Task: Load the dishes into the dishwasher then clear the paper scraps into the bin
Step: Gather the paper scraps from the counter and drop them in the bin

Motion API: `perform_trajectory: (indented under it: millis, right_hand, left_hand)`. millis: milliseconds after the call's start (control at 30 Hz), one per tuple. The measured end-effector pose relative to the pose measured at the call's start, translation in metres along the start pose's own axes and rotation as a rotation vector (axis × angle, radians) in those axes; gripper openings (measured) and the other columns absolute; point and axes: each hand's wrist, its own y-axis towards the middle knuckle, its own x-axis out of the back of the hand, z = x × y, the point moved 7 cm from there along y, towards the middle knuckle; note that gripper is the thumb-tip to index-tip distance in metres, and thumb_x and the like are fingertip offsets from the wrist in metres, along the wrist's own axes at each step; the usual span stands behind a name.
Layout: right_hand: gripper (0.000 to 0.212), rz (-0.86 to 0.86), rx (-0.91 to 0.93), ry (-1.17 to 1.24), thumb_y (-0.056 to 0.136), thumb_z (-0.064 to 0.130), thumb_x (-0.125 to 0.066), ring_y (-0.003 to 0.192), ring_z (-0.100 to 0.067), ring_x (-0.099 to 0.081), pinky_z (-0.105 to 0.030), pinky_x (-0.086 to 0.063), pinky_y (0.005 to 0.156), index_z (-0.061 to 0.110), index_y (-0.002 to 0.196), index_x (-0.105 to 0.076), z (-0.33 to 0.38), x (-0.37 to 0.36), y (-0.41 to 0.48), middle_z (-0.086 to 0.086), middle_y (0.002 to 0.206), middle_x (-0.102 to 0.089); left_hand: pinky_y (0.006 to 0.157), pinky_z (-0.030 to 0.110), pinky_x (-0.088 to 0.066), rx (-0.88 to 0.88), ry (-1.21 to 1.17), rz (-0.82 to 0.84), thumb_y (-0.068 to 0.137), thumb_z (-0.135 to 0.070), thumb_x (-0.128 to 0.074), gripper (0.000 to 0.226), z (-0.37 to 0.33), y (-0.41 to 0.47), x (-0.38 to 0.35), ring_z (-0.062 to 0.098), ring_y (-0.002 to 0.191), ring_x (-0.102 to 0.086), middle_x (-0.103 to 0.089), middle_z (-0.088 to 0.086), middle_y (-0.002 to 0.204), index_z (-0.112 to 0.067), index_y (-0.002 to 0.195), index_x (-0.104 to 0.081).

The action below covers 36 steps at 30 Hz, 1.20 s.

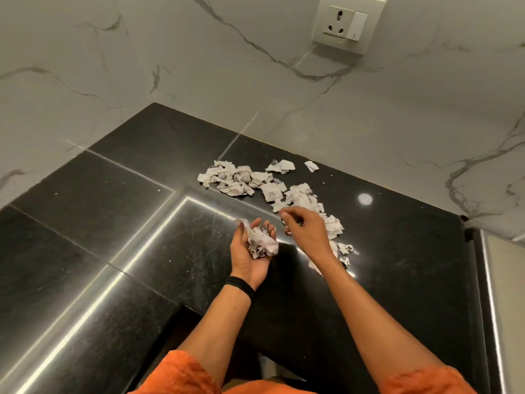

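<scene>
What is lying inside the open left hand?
Crumpled paper scraps lie in the palm of the left hand. Whether the wad hides anything beneath it cannot be seen.

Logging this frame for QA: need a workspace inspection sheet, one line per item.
Surface: black stone countertop, glossy, specked with crumbs.
Job's things: paper scraps strewn near the back wall; no dishes, dishwasher or bin in view.
Clutter: nothing seen.
Hands: left hand palm up, cupping a gathered wad; right hand over the scraps, fingers curled; grip unclear.
Cables: nothing seen.
Surroundings: marble-look wall; socket with switch.
</scene>
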Motion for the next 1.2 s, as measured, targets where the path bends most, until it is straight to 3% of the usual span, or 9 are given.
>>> perform_trajectory:
  millis: [167,300,400,533,700,800,933,1067,1200]
  right_hand:
    - [0.033,0.266,0.139,-0.492,0.093,0.016,-0.065,0.104,-0.022,-0.062,-0.035,-0.049,0.091,0.020,0.125,-0.069,-0.009,-0.042,0.017,-0.005,0.119,-0.066]
    - [0.018,0.273,0.278,-0.631,0.091,0.014,-0.062,0.104,-0.027,-0.060,-0.040,-0.049,0.087,0.017,0.105,-0.074,-0.014,-0.066,0.007,-0.003,0.110,-0.066]
    - [0.014,0.173,0.238,-0.567,0.092,0.012,-0.063,0.097,-0.024,-0.064,-0.038,-0.050,0.085,0.014,0.098,-0.075,-0.018,-0.057,0.002,-0.003,0.101,-0.069]
    - [0.012,-0.088,0.016,-0.115,0.088,0.017,-0.072,0.086,-0.003,-0.066,-0.027,-0.054,0.083,0.020,0.099,-0.077,-0.014,-0.022,-0.006,0.010,0.093,-0.074]
    - [0.008,0.038,0.239,-0.016,0.087,0.028,-0.077,0.085,0.002,-0.062,-0.011,-0.044,0.072,0.026,0.094,-0.077,0.039,-0.029,-0.026,0.019,0.088,-0.071]
    - [0.007,0.000,0.258,-0.056,0.089,0.033,-0.074,0.086,0.005,-0.059,-0.009,-0.039,0.073,0.029,0.095,-0.077,0.041,-0.028,-0.027,0.022,0.087,-0.069]
    - [0.006,-0.158,0.068,0.116,0.094,0.026,-0.069,0.081,-0.004,-0.067,-0.025,-0.054,0.073,0.025,0.093,-0.075,0.013,0.001,-0.005,0.014,0.084,-0.072]
    - [0.021,-0.125,-0.047,-0.164,0.094,0.017,-0.067,0.092,-0.006,-0.066,-0.035,-0.056,0.089,0.021,0.113,-0.073,-0.020,0.014,0.020,0.008,0.106,-0.073]
    - [0.042,0.152,0.063,-0.553,0.093,0.018,-0.066,0.111,-0.024,-0.059,-0.035,-0.044,0.094,0.020,0.135,-0.062,-0.026,-0.014,0.029,-0.005,0.122,-0.065]
  left_hand:
    - [0.103,0.040,-0.048,-0.049,-0.035,-0.050,0.098,-0.045,-0.053,0.045,-0.023,-0.002,0.020,0.028,0.097,-0.068,-0.068,0.018,0.110,-0.004,0.109,-0.068]
    - [0.104,0.042,-0.046,-0.068,0.004,-0.074,0.097,-0.050,-0.054,0.054,-0.030,-0.001,0.024,0.030,0.102,-0.065,-0.062,0.021,0.127,-0.003,0.122,-0.064]
    - [0.103,0.043,-0.049,-0.079,0.007,-0.106,0.100,-0.048,-0.050,0.056,-0.028,0.003,0.025,0.034,0.113,-0.062,-0.058,0.025,0.134,-0.001,0.128,-0.061]
    - [0.091,0.041,-0.054,-0.097,-0.018,-0.110,0.101,-0.039,-0.041,0.051,-0.023,0.007,0.018,0.032,0.105,-0.065,-0.063,0.024,0.122,-0.001,0.126,-0.062]
    - [0.080,0.042,-0.055,-0.062,0.023,-0.077,0.101,-0.043,-0.040,0.045,-0.005,0.012,0.000,0.028,0.088,-0.069,-0.071,0.014,0.092,-0.008,0.108,-0.067]
    - [0.091,0.045,-0.054,-0.045,0.008,-0.082,0.101,-0.043,-0.041,0.044,0.000,0.018,-0.007,0.031,0.096,-0.068,-0.071,0.016,0.104,-0.010,0.110,-0.068]
    - [0.103,0.043,-0.049,-0.029,-0.110,-0.059,0.102,-0.036,-0.044,0.042,0.001,0.022,-0.015,0.034,0.105,-0.065,-0.058,0.025,0.132,-0.002,0.120,-0.062]
    - [0.097,0.042,-0.052,-0.026,-0.145,-0.077,0.102,-0.034,-0.045,0.050,0.000,0.025,-0.013,0.036,0.111,-0.064,-0.054,0.026,0.142,0.002,0.136,-0.055]
    - [0.092,0.040,-0.053,-0.029,-0.142,-0.083,0.103,-0.033,-0.044,0.051,-0.002,0.027,-0.012,0.034,0.110,-0.063,-0.054,0.026,0.141,0.002,0.139,-0.053]
